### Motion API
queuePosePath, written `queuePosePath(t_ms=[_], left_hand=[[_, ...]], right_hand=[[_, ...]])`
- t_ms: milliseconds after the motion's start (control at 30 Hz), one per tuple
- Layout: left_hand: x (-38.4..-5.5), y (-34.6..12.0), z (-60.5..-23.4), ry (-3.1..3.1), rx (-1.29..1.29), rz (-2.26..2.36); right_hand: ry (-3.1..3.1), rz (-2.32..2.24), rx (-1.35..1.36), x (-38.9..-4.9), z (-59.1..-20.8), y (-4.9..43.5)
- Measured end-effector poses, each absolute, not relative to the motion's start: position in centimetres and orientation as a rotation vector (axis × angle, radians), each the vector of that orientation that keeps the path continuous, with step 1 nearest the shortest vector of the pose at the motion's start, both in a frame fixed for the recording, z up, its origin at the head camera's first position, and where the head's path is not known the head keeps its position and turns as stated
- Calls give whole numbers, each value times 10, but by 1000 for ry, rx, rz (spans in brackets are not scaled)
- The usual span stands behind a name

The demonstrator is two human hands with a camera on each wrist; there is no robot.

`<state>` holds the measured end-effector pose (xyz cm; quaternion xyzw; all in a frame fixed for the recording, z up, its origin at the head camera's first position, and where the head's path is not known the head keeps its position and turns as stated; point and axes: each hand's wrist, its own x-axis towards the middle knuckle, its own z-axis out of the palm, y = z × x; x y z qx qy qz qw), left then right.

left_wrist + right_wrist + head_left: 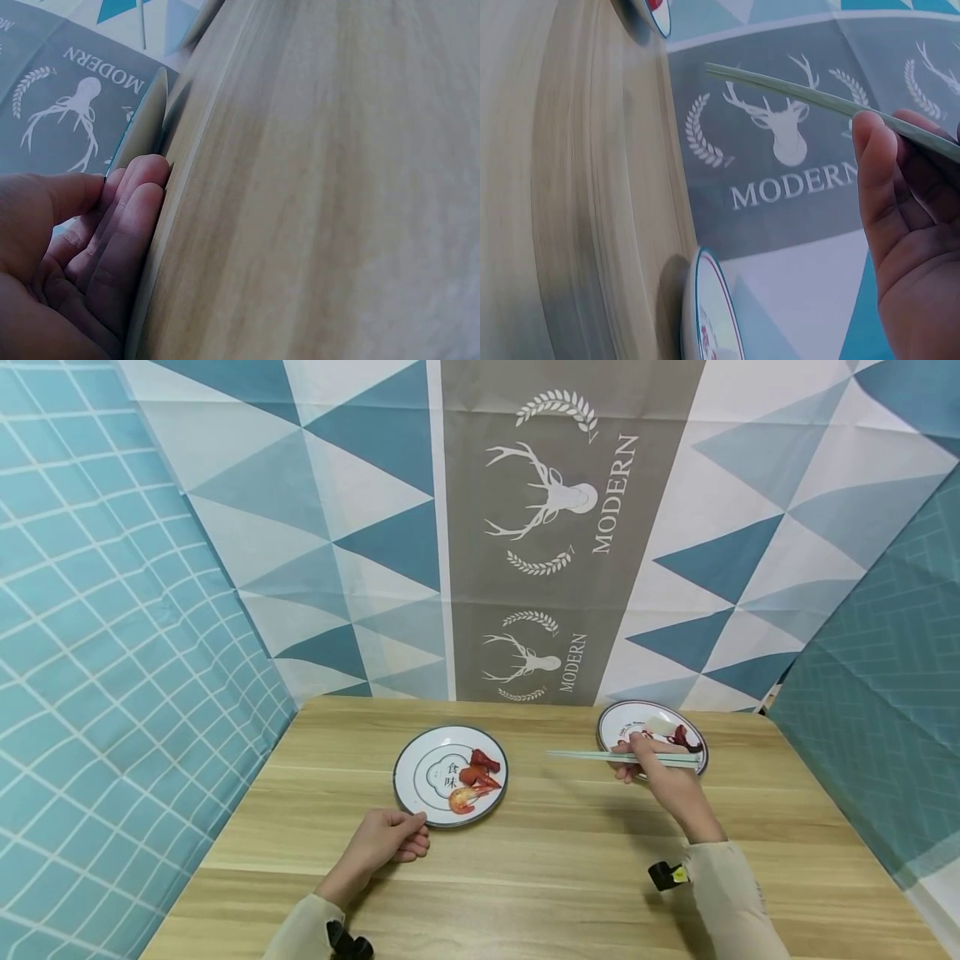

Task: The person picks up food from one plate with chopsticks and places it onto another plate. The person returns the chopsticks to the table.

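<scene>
My left hand pinches the near rim of a white plate with a dark edge, thumb on top and fingers below. In the left wrist view, the tilted underside of that plate shows beyond the fingertips. A shrimp and several reddish-brown food pieces lie on its right side. My right hand grips pale green chopsticks, their tips close together and pointing left with nothing between them. Behind that hand is a second plate, partly covered, bearing dark red food and a pale piece.
Both plates are on a wooden table. A patterned cloth with deer heads hangs along the back edge. Blue tiled cloth covers the left side and teal cloth the right. Black wrist cameras sit at the sleeves.
</scene>
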<state>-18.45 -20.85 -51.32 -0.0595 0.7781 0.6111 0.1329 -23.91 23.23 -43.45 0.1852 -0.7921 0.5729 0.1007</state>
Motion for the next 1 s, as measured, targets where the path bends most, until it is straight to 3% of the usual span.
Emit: queuePosePath(t_ms=[1000], left_hand=[[-184, -208, -511, 2261, -195, 1754]], right_hand=[[-2488, 1390, 306, -227, -432, 296]])
